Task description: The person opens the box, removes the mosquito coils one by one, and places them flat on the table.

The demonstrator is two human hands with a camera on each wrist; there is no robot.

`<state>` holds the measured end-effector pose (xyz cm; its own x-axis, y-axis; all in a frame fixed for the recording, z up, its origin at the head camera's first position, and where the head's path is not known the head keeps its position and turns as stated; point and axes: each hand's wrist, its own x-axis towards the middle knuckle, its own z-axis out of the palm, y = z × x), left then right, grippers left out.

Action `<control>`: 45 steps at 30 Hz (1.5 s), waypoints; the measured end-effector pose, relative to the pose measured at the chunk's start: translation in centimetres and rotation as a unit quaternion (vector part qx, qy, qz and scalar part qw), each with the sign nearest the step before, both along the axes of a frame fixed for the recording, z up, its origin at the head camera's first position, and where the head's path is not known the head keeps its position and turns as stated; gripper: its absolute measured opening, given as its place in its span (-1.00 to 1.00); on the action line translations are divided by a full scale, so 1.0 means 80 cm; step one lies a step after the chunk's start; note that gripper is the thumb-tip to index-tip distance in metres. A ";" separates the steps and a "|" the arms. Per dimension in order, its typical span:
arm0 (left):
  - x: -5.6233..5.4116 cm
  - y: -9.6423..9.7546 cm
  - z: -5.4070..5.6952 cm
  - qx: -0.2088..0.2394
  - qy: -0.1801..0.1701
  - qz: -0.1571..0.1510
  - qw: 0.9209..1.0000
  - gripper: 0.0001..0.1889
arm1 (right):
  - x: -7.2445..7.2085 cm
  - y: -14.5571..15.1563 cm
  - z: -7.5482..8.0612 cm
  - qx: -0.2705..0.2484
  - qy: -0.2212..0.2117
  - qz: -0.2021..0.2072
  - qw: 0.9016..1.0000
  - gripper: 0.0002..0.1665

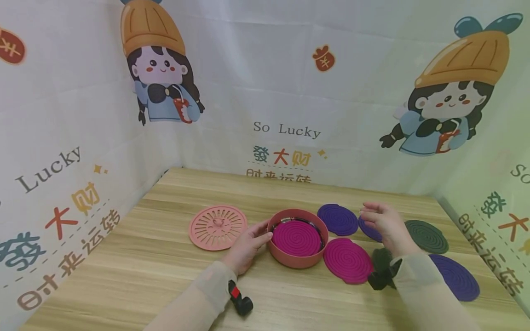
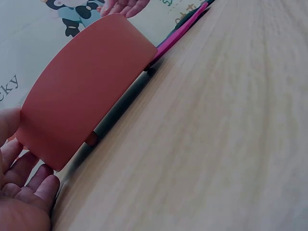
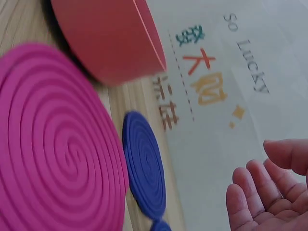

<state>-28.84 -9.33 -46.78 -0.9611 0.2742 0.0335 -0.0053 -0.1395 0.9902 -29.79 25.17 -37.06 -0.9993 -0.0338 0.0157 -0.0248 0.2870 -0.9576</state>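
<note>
A round coral-red container (image 1: 296, 260) stands on the wooden table with a magenta spiral coaster (image 1: 297, 237) lying inside. My left hand (image 1: 247, 246) holds its left side, thumb at the rim; in the left wrist view the other fingers (image 2: 46, 187) curl by its lower edge. Short feet show under the container. My right hand (image 1: 383, 225) is raised over the coasters to the right, with nothing in it; its fingers are loosely bent in the right wrist view. Another magenta coaster (image 1: 348, 260) lies beside the container, partly overlapped by a green coaster near my right wrist.
A pink slotted lid (image 1: 218, 227) with a small knob lies left of the container. Purple-blue coasters (image 1: 337, 219) lie behind and at the front right (image 1: 459, 278). A dark green coaster (image 1: 427, 236) lies farther right. A printed curtain (image 1: 256, 82) encloses the table.
</note>
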 end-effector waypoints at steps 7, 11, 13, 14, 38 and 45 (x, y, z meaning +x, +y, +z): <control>0.000 0.000 0.002 -0.004 0.005 -0.003 1.000 -0.47 | -0.010 -0.051 -0.001 -0.021 -0.003 0.028 0.999 -0.42; 0.001 0.001 0.005 -0.006 0.005 -0.002 1.000 -0.48 | -0.017 -0.076 -0.006 -0.049 -0.008 0.038 0.998 -0.45; 0.002 0.001 0.007 -0.003 0.000 0.000 1.000 -0.48 | -0.021 -0.089 -0.009 -0.065 -0.013 0.043 0.997 -0.46; 0.002 0.001 0.007 -0.005 0.002 -0.001 1.000 -0.48 | -0.022 -0.095 -0.010 -0.069 -0.016 0.046 0.996 -0.46; 0.001 0.001 0.004 -0.012 0.000 0.005 1.000 -0.48 | -0.019 -0.162 -0.035 -0.012 -0.071 0.036 0.997 -0.49; 0.002 0.002 0.003 -0.008 -0.001 0.005 1.000 -0.48 | -0.018 -0.165 -0.035 0.001 -0.061 0.028 0.998 -0.50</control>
<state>-28.72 -9.16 -46.51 -0.9638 0.2654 0.0265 -0.0069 -0.1241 0.9922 -31.20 11.96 -39.87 -0.9902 -0.0899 -0.1065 0.0762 0.2901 -0.9540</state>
